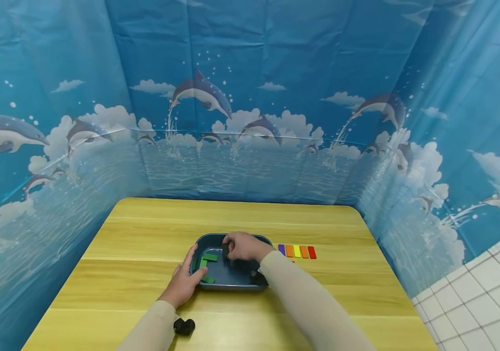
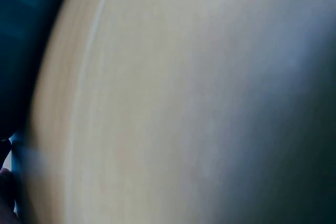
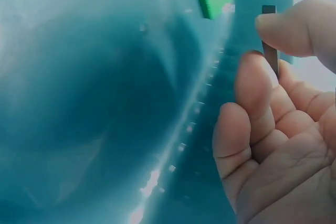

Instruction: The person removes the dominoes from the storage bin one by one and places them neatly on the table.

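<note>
Sleeves (image 1: pixel 315 302): smooth, pale cream cloth, entering from the near edge.
Black fitting (image 1: pixel 184 327): small, two-lobed, beside the left cuff.
Left hand (image 1: pixel 181 284): laid against the left side of the tray (image 1: pixel 232 287); fingers nearly straight, thumb spread from them and lying over the rim.
Tray form: a dark blue, rounded rectangle with raised walls; its inner surface has a soft gloss.
Green blocks (image 1: pixel 210 257): flat, straight-edged strips, grouped inside the tray on its left side, near the left thumb.
Right hand (image 1: pixel 243 246): over the tray; thumb and fingers pinch a dark block, the remaining fingers curled beneath.
Dark block (image 3: pixel 270 57): thin, narrow and squared at the end, within the tray's outline; whether it touches the tray's floor, I cannot tell.
Coloured blocks (image 1: pixel 297 251): a row of flat rectangles just right of the tray, including purple, orange, yellow and red, partly behind the right arm.
Counter (image 1: pixel 144 243): yellow, wood-grained in long streaks, its far corners rounded.
Tiles (image 1: pixel 487 292): white squares with dark joints, at right.
Backdrop (image 1: pixel 241 39): creased blue sheeting with a faint sheen, printed with leaping dolphins, scalloped clouds and rippled water.
</note>
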{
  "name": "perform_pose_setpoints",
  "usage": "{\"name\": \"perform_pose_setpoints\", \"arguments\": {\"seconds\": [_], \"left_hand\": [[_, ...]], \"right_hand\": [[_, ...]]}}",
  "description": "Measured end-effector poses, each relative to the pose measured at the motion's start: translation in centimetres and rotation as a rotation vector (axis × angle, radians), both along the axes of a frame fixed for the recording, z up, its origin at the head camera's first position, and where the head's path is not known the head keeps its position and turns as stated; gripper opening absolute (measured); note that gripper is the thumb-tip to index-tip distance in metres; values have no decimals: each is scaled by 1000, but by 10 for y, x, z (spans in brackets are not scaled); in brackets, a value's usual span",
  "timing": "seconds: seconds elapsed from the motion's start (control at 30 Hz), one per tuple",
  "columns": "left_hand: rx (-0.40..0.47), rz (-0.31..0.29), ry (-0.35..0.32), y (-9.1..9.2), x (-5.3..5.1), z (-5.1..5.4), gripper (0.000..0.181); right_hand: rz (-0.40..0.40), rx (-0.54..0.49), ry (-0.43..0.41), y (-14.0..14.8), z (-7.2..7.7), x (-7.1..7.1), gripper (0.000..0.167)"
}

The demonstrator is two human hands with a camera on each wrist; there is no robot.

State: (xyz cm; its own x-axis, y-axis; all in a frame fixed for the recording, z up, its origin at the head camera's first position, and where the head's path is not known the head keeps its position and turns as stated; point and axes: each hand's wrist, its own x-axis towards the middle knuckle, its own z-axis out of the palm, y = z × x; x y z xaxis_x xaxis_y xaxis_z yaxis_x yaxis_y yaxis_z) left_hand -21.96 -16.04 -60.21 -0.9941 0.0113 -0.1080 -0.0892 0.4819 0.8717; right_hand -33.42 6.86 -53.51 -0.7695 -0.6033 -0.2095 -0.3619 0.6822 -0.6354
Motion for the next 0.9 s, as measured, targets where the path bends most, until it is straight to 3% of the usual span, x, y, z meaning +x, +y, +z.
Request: {"name": "perform_pose_setpoints", "arguments": {"seconds": [0.47,0.9], "left_hand": [[-2,-21,-11,-3,2,3,78],[-1,-34,-9,-1,1,3,78]], "right_hand": [[-72,-146,24,44,50,15,44],[-182,-156,39,120,59,28,41]]}}
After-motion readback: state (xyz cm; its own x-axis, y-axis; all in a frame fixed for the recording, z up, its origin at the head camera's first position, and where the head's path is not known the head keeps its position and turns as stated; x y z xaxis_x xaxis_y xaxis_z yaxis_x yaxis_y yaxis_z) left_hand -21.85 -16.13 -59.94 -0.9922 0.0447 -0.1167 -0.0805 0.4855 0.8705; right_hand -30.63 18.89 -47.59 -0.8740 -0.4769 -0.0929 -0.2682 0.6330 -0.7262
